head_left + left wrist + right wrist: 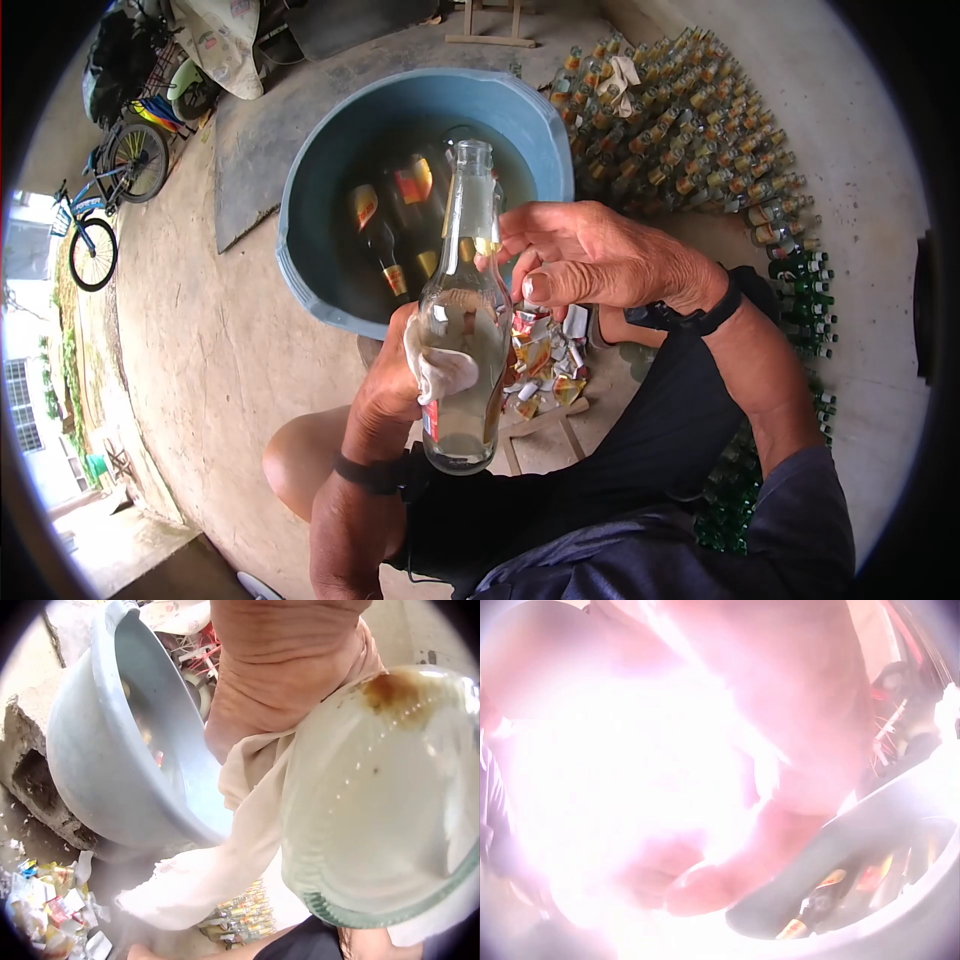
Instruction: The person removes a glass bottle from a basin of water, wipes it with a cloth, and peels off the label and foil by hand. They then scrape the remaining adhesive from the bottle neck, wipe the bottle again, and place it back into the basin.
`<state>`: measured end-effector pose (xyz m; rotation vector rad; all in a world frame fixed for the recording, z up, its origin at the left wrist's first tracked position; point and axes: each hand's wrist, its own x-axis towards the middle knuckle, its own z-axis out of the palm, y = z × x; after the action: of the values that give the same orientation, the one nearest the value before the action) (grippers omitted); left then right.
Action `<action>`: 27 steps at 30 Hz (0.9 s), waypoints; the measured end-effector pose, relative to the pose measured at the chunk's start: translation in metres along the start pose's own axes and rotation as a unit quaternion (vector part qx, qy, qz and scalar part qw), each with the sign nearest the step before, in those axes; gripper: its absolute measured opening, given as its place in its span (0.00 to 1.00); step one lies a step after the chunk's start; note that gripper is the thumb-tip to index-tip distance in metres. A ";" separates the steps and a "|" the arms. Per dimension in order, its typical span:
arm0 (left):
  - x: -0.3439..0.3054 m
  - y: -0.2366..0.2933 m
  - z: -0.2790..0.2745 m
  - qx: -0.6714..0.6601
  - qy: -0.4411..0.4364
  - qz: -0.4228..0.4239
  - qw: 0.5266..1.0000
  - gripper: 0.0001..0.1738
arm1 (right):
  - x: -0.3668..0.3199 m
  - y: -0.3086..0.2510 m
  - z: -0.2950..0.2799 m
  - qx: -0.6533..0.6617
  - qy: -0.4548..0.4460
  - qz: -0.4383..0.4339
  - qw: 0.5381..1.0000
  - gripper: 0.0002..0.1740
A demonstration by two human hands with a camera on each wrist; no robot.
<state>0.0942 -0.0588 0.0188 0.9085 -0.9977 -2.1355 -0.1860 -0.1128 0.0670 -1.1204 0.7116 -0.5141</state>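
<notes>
1. Head: left hand (382,388) clamps bottle (462,320) and cloth (445,372); right hand (615,258), fingers loosely bent, is at its neck.
2. Left wrist: bottle's base shows; scraps (58,909) lie near tub (97,757).
3. Right wrist: glare hides any pinch.

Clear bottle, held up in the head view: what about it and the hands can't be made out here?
- Left hand's fingers: largely hidden by bottle and cloth, head view.
- Right hand's exact contact: unclear in head view, lost in glare in right wrist view.
- Label print: too small, head view.
- Bottle's neck: hidden beyond its base, left wrist view.
</notes>
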 end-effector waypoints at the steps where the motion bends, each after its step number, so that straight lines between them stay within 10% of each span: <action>1: 0.001 -0.003 -0.001 -0.009 -0.015 0.007 1.000 0.48 | 0.002 0.001 0.000 0.023 -0.001 -0.020 1.000 0.46; 11: 0.001 -0.003 0.017 -0.102 -0.080 -0.046 0.991 0.47 | 0.018 0.007 0.033 0.137 0.067 -0.119 0.981 0.28; 27: 0.021 0.002 0.034 0.185 0.120 0.032 0.975 0.32 | 0.020 0.003 0.026 -0.041 0.158 -0.087 0.983 0.26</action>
<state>0.0559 -0.0616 0.0303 1.2579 -1.3011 -1.7623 -0.1535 -0.1091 0.0662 -1.1979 0.9212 -0.8293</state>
